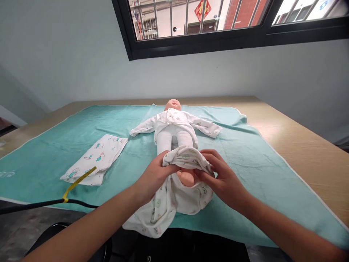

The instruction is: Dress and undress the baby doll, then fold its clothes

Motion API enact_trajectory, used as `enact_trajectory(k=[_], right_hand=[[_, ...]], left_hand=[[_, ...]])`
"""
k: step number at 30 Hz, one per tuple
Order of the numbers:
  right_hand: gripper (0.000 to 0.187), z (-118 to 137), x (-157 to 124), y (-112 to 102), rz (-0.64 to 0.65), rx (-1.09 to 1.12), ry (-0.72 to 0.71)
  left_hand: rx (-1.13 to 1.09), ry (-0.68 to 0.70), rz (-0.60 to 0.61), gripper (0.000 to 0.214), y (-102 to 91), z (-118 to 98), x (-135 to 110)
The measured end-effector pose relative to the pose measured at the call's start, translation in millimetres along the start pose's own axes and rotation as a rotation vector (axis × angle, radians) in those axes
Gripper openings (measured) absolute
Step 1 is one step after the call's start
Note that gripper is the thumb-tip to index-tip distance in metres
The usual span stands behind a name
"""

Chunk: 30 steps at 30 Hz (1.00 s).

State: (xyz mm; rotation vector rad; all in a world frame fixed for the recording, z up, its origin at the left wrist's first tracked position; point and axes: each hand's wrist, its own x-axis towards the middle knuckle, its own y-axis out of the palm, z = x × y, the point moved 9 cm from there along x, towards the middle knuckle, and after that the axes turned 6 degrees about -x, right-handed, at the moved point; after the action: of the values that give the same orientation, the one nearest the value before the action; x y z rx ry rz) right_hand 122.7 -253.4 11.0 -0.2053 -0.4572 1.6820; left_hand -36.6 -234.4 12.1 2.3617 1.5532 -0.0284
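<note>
A baby doll (174,104) lies on its back, head toward the wall, wearing a white printed top (174,118) with its sleeves spread out. Around the doll's lower leg are white printed baby pants (188,154), bunched up. My left hand (156,173) pinches the bunched cloth on its left side. On the other side, my right hand (219,174) grips the same edge. A bare doll foot (187,178) pokes out of the opening between my hands. The rest of the pants hangs loosely toward the table's front edge; the other foot is hidden.
A folded white printed cloth (95,158) lies at the left on the teal blanket (240,156). A black cable (32,206) with a yellow tag (79,182) crosses at the lower left. Wooden table (308,145) shows at the right, below a barred window (196,22).
</note>
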Motion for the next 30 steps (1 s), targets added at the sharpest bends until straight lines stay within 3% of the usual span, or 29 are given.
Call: enact_trajectory(k=[5, 9, 16, 20, 23, 25, 30], right_hand=[[0.038, -6, 2, 0, -0.017, 0.201, 0.065], [0.047, -5, 2, -5, -0.033, 0.193, 0.048], [0.028, -13, 17, -9, -0.051, 0.336, 0.040], [0.020, -29, 25, -12, -0.042, 0.450, 0.152], [0.016, -38, 30, -11, 0.017, 0.530, 0.230], [0.022, -41, 34, -7, 0.092, 0.575, 0.266], [0.031, -51, 38, -12, 0.179, 0.495, 0.242]], left_hand=[[-0.002, 0.064, 0.011, 0.044, -1.0, 0, 17], [0.024, 0.132, 0.055, 0.053, 2.8, -7, 23], [0.061, 0.171, -0.036, 0.025, -4.5, -15, 29], [-0.093, 0.052, -0.024, 0.026, -5.7, -5, 36], [-0.134, -0.022, -0.035, 0.034, -4.3, 2, 39], [-0.103, 0.001, -0.035, 0.036, -2.8, 0, 40], [0.066, 0.022, 0.047, 0.039, -4.7, -6, 31]])
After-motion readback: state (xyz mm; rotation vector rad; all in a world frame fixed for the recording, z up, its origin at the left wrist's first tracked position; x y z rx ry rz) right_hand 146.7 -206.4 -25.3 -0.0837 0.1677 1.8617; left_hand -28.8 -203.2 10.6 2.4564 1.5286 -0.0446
